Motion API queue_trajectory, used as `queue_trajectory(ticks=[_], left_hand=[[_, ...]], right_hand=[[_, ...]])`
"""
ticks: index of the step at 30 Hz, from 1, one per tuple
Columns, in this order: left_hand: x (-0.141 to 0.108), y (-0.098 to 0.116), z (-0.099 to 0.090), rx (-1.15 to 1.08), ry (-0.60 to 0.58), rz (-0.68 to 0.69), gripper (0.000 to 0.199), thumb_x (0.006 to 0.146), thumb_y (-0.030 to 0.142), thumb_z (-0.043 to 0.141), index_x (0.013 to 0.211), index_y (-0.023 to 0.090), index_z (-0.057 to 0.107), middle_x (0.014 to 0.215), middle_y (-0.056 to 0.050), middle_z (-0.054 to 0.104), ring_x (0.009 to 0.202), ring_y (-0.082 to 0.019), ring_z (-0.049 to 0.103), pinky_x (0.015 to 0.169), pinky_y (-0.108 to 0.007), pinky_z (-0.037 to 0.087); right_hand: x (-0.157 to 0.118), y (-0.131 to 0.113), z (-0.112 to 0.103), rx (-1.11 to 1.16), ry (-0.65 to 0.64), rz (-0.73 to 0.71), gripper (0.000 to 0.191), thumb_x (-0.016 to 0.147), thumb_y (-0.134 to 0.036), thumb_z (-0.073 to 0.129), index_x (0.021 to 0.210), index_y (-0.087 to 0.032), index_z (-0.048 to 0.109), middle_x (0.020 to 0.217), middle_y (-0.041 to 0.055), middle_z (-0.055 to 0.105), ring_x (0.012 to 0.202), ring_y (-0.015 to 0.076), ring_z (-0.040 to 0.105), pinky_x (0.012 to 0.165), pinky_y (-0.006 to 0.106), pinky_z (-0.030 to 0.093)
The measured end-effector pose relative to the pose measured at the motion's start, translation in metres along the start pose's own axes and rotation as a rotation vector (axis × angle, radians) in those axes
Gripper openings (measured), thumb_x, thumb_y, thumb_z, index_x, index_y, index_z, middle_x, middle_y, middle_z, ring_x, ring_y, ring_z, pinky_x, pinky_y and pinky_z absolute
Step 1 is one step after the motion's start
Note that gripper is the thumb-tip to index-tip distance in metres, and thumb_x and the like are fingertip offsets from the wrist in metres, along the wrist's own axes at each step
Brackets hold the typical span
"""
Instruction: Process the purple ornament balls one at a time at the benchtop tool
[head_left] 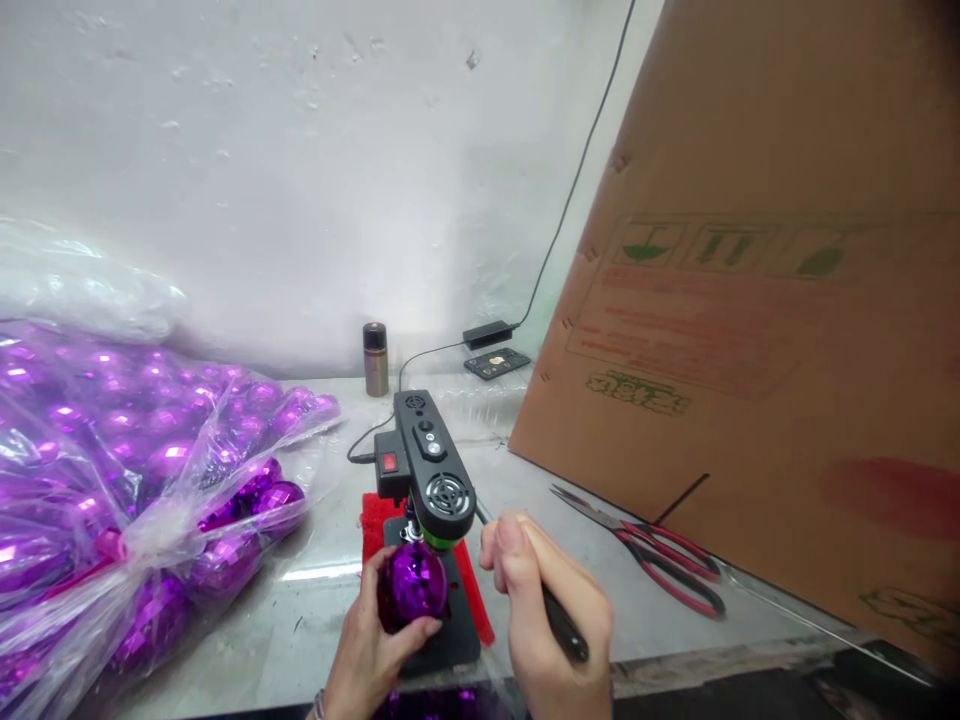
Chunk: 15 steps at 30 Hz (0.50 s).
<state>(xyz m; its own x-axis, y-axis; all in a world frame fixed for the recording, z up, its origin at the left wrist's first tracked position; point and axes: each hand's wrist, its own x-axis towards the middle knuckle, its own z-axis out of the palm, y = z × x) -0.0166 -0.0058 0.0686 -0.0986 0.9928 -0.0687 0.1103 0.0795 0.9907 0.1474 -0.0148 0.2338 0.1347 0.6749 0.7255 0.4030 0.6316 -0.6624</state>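
Note:
My left hand (367, 625) has its fingers and thumb closed around a shiny purple faceted bauble (420, 580). The bauble sits just under the front end of a small black machine (435, 460) with round vents and a red switch. My right hand (551, 610) is wrapped around a black handle (562, 625). A thin rod shows beyond the fist, pointing toward the machine's head; whether it joins the machine I cannot tell. The machine's dark base plate (457, 640) rests on a red cloth (371, 520).
Clear plastic bags of purple baubles (150, 430) cover the left of the table. A large cardboard box (750, 350) leans at right, with red-handled scissors (660, 560) before it. A spray can (376, 360), a power adapter (487, 334) and a phone (497, 363) are by the wall.

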Motion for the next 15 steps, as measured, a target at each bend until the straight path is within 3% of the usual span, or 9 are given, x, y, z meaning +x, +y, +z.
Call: queue_trajectory(ticks=[7, 15], left_hand=[[0.015, -0.024, -0.023, -0.4, 0.126, -0.166, 0.085, 0.063, 0.076, 0.09, 0.123, 0.019, 0.073, 0.131, -0.016, 0.079, 0.137, -0.043, 0.064, 0.128, -0.056, 0.04], [0.008, -0.014, -0.011, -0.283, 0.101, -0.102, 0.085, 0.059, 0.065, 0.096, 0.127, 0.022, 0.071, 0.134, -0.014, 0.078, 0.138, -0.042, 0.064, 0.128, -0.053, 0.041]], right_hand=[[-0.001, -0.001, 0.001, 0.026, 0.008, -0.003, 0.036, 0.11, -0.012, 0.044, 0.076, -0.022, 0.048, 0.065, -0.0054, 0.052, 0.056, 0.0076, 0.05, 0.055, 0.021, 0.039], [-0.001, -0.001, 0.001, 0.039, -0.005, 0.015, 0.037, 0.11, -0.012, 0.044, 0.075, -0.022, 0.048, 0.065, -0.005, 0.051, 0.056, 0.0079, 0.05, 0.054, 0.021, 0.039]])
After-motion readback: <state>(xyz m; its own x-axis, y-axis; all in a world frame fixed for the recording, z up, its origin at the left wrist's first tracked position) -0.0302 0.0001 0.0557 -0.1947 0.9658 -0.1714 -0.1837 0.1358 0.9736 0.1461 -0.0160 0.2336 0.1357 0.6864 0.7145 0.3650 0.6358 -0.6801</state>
